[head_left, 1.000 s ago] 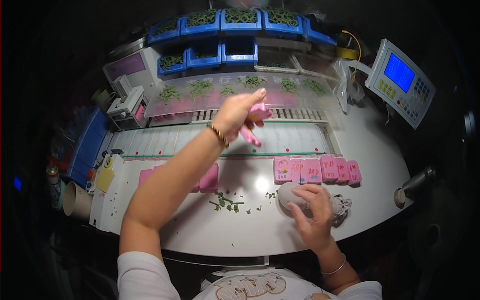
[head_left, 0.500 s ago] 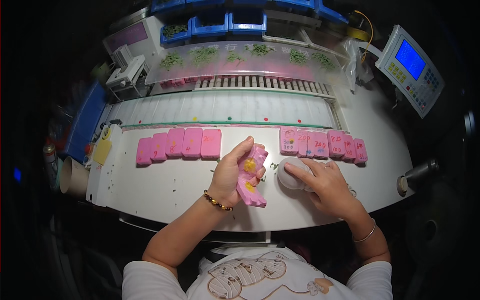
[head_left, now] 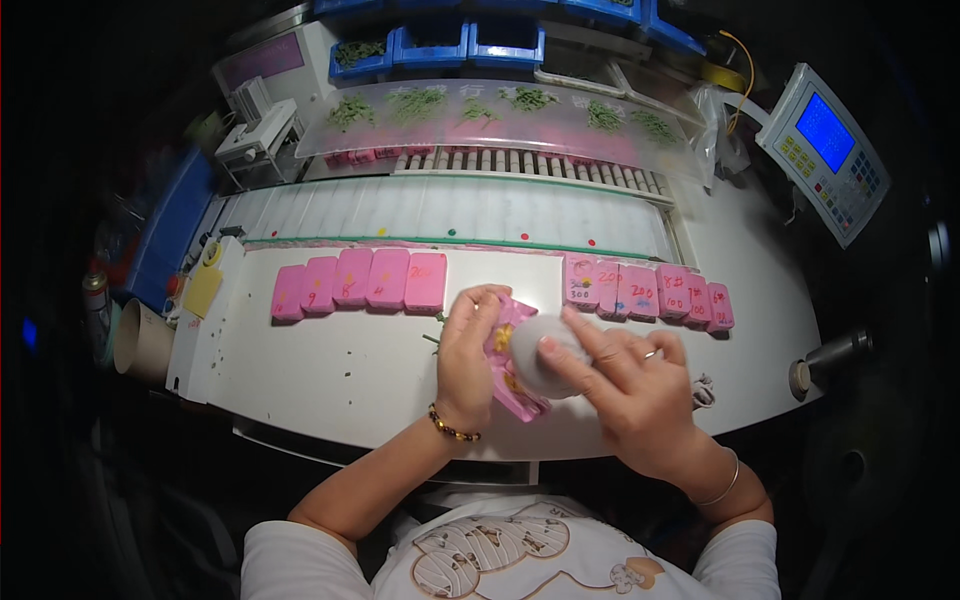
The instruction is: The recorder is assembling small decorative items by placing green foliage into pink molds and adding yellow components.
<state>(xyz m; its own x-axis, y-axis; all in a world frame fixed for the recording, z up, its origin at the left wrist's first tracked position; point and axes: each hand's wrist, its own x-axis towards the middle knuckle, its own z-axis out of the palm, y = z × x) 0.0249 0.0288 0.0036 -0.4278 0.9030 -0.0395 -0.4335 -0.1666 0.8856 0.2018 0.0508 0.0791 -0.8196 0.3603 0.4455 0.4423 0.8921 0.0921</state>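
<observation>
My left hand (head_left: 463, 365) is wrapped round a creased pink sheet (head_left: 528, 404) bearing yellow patches, held above the white worktop near its middle. In my right hand (head_left: 640, 395) is a grey, smooth, round-headed object (head_left: 538, 350) whose exact kind I cannot tell. Its rounded end is at the pink sheet, covering part of a yellow patch; motion blur hides whether they touch. Behind my hands stand a left row of pink blocks (head_left: 388, 278) and a right row of pink blocks (head_left: 640, 290), marked with handwriting.
Green plant bits lie on a translucent shelf (head_left: 400, 125) over a roller strip (head_left: 520, 163). Blue bins (head_left: 505, 45) stand at the back. A keypad with a blue screen (head_left: 826, 150) is at the right, near a dark cylinder (head_left: 840, 350). A cardboard tube (head_left: 140, 340) stands left.
My right hand has lifted the grey round-headed object from the worktop and brought it left to the pink sheet. My left hand has shifted slightly right, still holding the sheet.
</observation>
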